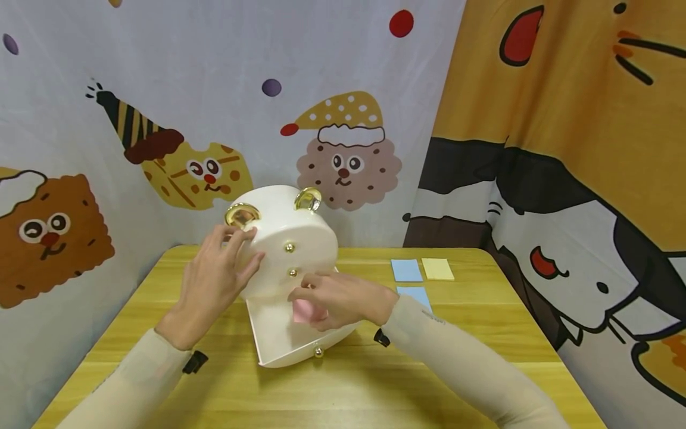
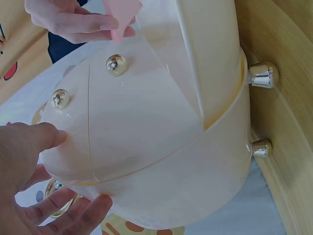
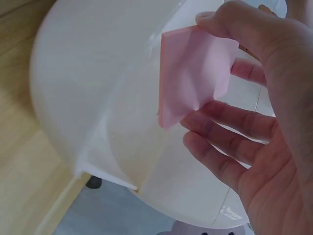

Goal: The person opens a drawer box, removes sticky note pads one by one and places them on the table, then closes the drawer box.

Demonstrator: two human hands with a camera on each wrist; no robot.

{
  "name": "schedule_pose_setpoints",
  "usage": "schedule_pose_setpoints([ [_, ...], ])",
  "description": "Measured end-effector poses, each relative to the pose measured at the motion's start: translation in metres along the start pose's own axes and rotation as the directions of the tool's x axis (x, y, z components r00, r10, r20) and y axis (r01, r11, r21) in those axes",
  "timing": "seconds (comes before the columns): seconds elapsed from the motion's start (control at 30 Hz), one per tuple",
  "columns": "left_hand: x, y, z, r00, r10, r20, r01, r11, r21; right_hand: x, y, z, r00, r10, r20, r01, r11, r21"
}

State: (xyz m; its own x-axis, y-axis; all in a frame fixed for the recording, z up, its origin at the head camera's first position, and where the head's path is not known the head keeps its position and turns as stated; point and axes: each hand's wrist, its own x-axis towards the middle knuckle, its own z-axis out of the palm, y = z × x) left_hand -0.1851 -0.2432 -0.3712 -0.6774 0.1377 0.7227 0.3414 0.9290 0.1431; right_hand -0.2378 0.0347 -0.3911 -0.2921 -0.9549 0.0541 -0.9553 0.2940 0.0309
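A white drawer box [image 1: 316, 238] with gold ears and gold knobs stands on the table. Its bottom drawer [image 1: 268, 333] is pulled out toward me. Over that drawer my right hand [image 1: 343, 298] pinches a pink sticky note pad [image 3: 193, 73] between thumb and fingers; the pad is held on edge in the right wrist view. My left hand [image 1: 211, 280] rests on the box's upper left side, thumb on the front and fingers [image 2: 98, 210] spread along the side, below the gold ear [image 1: 242, 213]. The two upper drawers are closed.
On the wooden table [image 1: 455, 339], right of the box, lie a blue sticky note pad [image 1: 407, 270], a yellow one [image 1: 437, 269] and a second blue one [image 1: 414, 297], partly covered by the right forearm. A cartoon-printed cloth [image 1: 214, 59] hangs behind the table.
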Motion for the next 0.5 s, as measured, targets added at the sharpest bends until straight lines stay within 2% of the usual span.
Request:
schedule_pose_setpoints([
  [0.3, 0.000, 0.000, 0.000, 1.000, 0.010, -0.012, -0.010, 1.000, 0.009, -0.013, 0.002, 0.009, 0.996, 0.015, -0.093, -0.012, 0.999, 0.033],
  [0.5, 0.000, 0.001, 0.000, 1.000, 0.005, -0.010, -0.005, 1.000, 0.012, -0.021, 0.002, 0.013, 0.981, 0.054, -0.188, -0.046, 0.998, 0.044],
])
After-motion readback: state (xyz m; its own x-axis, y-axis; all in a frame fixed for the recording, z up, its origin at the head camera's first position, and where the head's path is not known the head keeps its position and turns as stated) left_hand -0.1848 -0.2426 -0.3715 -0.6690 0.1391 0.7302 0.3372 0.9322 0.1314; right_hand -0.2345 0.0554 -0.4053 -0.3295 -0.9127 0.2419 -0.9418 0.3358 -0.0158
